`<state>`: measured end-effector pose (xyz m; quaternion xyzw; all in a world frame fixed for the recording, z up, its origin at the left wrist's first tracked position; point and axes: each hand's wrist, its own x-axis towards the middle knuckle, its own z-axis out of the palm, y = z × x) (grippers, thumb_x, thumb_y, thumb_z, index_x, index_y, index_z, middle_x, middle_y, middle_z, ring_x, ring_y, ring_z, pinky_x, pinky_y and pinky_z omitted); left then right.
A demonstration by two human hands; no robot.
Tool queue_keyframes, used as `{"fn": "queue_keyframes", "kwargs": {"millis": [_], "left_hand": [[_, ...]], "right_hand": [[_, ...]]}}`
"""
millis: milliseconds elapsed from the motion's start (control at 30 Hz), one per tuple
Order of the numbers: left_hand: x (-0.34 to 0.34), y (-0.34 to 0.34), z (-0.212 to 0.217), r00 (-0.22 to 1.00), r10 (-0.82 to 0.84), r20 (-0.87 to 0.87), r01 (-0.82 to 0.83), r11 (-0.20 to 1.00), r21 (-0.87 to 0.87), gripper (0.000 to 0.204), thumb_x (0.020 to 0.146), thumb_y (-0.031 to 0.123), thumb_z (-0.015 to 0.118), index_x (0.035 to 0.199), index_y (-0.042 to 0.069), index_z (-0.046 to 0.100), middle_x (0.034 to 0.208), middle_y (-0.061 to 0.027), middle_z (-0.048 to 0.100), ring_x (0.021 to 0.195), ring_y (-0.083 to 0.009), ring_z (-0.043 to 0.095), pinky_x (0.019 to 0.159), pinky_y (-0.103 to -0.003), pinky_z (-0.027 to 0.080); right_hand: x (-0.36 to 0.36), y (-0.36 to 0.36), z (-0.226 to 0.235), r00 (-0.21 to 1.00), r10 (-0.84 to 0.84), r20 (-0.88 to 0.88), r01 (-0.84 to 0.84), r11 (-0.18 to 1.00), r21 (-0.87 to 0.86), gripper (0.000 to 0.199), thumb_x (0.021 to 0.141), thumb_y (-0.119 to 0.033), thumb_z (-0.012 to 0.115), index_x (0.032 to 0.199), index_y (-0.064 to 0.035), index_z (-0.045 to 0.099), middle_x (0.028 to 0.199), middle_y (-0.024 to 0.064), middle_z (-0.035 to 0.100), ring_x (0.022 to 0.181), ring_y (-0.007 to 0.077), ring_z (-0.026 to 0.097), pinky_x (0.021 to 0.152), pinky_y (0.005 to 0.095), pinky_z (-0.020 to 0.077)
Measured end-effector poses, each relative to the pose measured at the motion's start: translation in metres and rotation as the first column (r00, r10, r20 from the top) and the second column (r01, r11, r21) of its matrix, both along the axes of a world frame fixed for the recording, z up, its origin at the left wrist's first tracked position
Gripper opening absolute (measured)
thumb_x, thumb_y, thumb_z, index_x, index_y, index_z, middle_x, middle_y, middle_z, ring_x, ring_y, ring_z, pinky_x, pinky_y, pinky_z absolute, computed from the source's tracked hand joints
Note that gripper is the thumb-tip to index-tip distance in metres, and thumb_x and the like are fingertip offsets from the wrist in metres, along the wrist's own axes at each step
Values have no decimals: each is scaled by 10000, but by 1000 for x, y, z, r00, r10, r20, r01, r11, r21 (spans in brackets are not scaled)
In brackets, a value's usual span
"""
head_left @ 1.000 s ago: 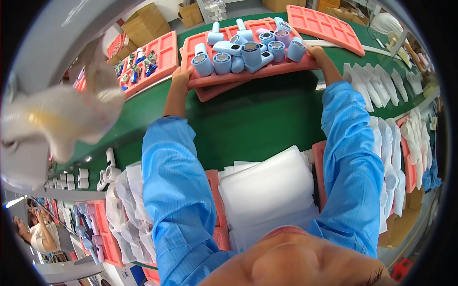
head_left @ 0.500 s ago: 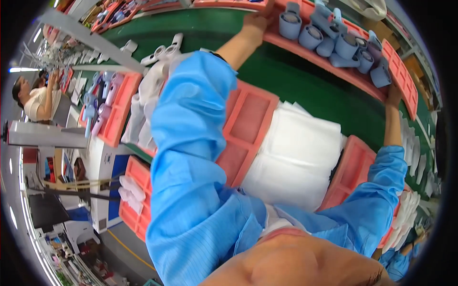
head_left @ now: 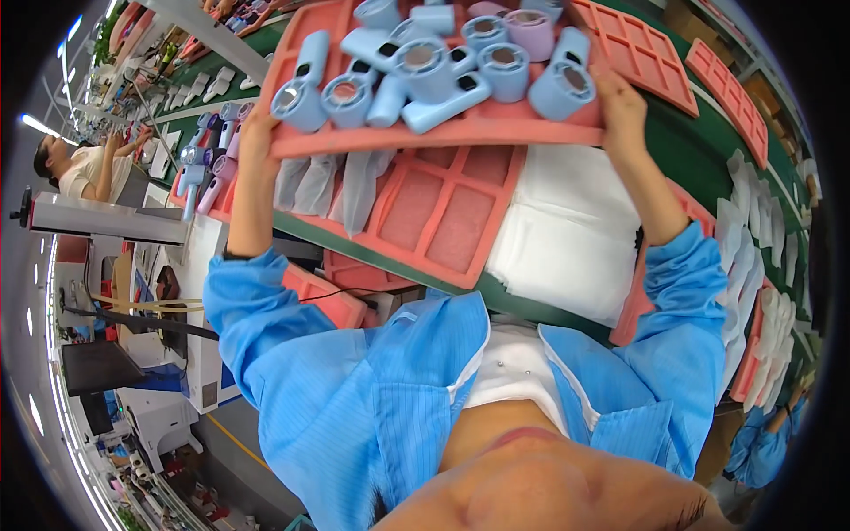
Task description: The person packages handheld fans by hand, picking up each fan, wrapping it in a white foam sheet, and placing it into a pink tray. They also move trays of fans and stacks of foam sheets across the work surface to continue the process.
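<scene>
A pink plastic tray (head_left: 443, 136) is held up between my two hands, above the green work surface. My left hand (head_left: 258, 137) grips its left end, and my right hand (head_left: 623, 115) is closed on the right end, with fingers partly hidden behind the rim. Heaped in the tray lie several light-blue hair-dryer-shaped appliances (head_left: 423, 71), each with a round barrel and a handle. A lilac one (head_left: 529, 35) sits among them toward the back.
Below the tray are a pink divided tray (head_left: 443, 212), a stack of white sheets (head_left: 567, 230) and translucent bags (head_left: 359, 190). Empty pink trays (head_left: 637, 53) lie at the far right. Another person (head_left: 93, 173) works at far left; a blue sleeve (head_left: 761, 447) shows at lower right.
The loaded tray has come left and nearer, along with both hands. It now hangs over the bags and divided tray, and the pink tray behind it at right is uncovered.
</scene>
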<state>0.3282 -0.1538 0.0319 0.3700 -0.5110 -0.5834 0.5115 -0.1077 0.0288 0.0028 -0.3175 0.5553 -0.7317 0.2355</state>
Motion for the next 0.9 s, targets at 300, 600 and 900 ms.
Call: {"fn": "queue_keyframes", "kwargs": {"millis": [300, 600, 900], "left_hand": [[137, -5, -65, 993, 84, 80, -95, 986, 138, 335, 816, -14, 552, 1150, -22, 572, 1052, -113, 643, 940, -190, 636, 826, -307, 518], [116, -11, -112, 618, 782, 87, -775, 624, -105, 338, 913, 123, 510, 1198, -58, 511, 1133, -129, 587, 1033, -207, 565, 885, -319, 456], [-46, 145, -97, 617, 774, 144, -407, 471, -783, 537, 836, 278, 636, 1248, -17, 459, 1299, -192, 422, 1213, -333, 411, 1030, -411, 292]], "right_hand": [[142, 19, -59, 982, 132, 137, -143, 987, 74, 317, 876, -237, 643, 1068, 15, 629, 953, 25, 641, 873, 76, 562, 754, 236, 466], [159, 20, -98, 982, 170, 84, -190, 886, 424, 283, 934, -222, 522, 1070, 16, 590, 875, 60, 626, 788, 134, 566, 736, 281, 461], [142, 46, -78, 816, 241, -525, 41, 882, 469, 377, 908, -204, 531, 1211, 17, 496, 1193, 172, 521, 1087, 260, 527, 915, 330, 421]]}}
